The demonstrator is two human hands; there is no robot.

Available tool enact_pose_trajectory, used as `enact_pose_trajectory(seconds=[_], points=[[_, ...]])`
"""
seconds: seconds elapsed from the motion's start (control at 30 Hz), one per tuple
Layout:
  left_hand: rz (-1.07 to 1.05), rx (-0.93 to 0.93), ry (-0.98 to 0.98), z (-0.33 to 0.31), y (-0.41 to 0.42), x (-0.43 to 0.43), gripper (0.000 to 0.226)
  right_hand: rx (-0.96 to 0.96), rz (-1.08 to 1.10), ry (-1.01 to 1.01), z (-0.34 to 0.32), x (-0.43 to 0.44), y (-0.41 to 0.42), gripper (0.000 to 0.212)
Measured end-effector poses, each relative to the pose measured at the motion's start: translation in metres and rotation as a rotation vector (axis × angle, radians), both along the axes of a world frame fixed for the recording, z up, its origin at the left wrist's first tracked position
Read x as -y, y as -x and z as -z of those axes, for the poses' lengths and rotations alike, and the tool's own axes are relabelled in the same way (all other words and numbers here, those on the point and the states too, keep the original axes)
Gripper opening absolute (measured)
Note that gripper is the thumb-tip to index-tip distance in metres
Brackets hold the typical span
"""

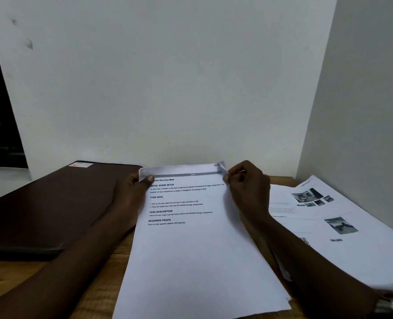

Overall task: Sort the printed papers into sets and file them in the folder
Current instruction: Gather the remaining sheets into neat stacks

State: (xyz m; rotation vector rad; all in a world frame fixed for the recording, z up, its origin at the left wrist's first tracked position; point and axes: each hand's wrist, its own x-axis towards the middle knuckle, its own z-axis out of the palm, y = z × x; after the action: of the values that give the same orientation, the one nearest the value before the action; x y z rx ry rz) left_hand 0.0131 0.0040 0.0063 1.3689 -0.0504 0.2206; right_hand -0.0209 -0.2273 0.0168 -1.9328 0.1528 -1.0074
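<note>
A printed paper set (190, 245) with black headings lies in the middle of the wooden desk. My left hand (131, 192) grips its top left corner, thumb on the page. My right hand (246, 187) pinches the top right corner, which is bent up a little. A dark brown folder (52, 203) lies shut on the left, touching the papers' left edge behind my left hand. More printed sheets (329, 222) with small photos are spread on the right, partly under my right forearm.
The wooden desk (103, 284) stands against a white wall, with a second wall close on the right. A dark window opening is at the far left. A watch (391, 305) shows on my right wrist.
</note>
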Motion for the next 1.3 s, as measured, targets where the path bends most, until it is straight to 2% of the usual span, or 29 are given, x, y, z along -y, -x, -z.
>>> enact_pose_trajectory(seconds=[0.27, 0.37, 0.43, 0.53, 0.63, 0.7, 0.77, 0.83, 0.9, 0.97, 1.07, 1.3], points=[[-0.044, -0.017, 0.012, 0.0, -0.001, -0.002, 0.025, 0.044, 0.009, 0.152, 0.005, -0.007, 0.005, 0.01], [-0.057, -0.013, 0.006, -0.001, -0.002, -0.004, 0.024, 0.187, -0.077, 0.272, 0.006, -0.007, 0.005, 0.018], [-0.064, -0.015, 0.009, 0.0, -0.004, -0.006, 0.023, 0.216, -0.206, 0.301, 0.006, -0.01, 0.006, 0.019], [-0.069, -0.003, -0.009, 0.002, -0.004, -0.009, 0.021, 0.113, -0.431, 0.216, 0.003, -0.019, 0.011, 0.011], [-0.051, -0.001, 0.011, -0.001, -0.001, -0.008, 0.021, 0.013, -0.543, -0.055, -0.002, -0.024, 0.014, 0.027], [-0.017, 0.0, 0.029, -0.003, 0.001, -0.008, 0.022, -0.01, -0.468, -0.171, -0.003, -0.024, 0.012, 0.018], [0.011, 0.007, 0.042, -0.004, 0.003, -0.006, 0.022, -0.011, -0.269, -0.147, -0.001, -0.018, 0.006, 0.007], [0.034, 0.021, 0.045, -0.004, 0.005, -0.004, 0.022, -0.013, -0.143, -0.144, -0.001, -0.011, 0.002, 0.029], [0.055, 0.029, 0.039, -0.004, 0.006, -0.002, 0.02, -0.028, -0.11, -0.175, -0.002, -0.005, 0.0, 0.046], [0.066, 0.03, 0.044, -0.005, 0.008, -0.002, 0.019, -0.065, -0.103, -0.226, -0.003, -0.003, 0.0, 0.05], [0.067, 0.036, 0.042, -0.006, 0.009, -0.002, 0.022, -0.043, -0.14, -0.301, -0.003, -0.002, 0.003, 0.039], [0.033, 0.032, 0.058, -0.005, 0.007, -0.002, 0.022, 0.017, -0.103, -0.155, -0.007, -0.004, 0.005, 0.024]])
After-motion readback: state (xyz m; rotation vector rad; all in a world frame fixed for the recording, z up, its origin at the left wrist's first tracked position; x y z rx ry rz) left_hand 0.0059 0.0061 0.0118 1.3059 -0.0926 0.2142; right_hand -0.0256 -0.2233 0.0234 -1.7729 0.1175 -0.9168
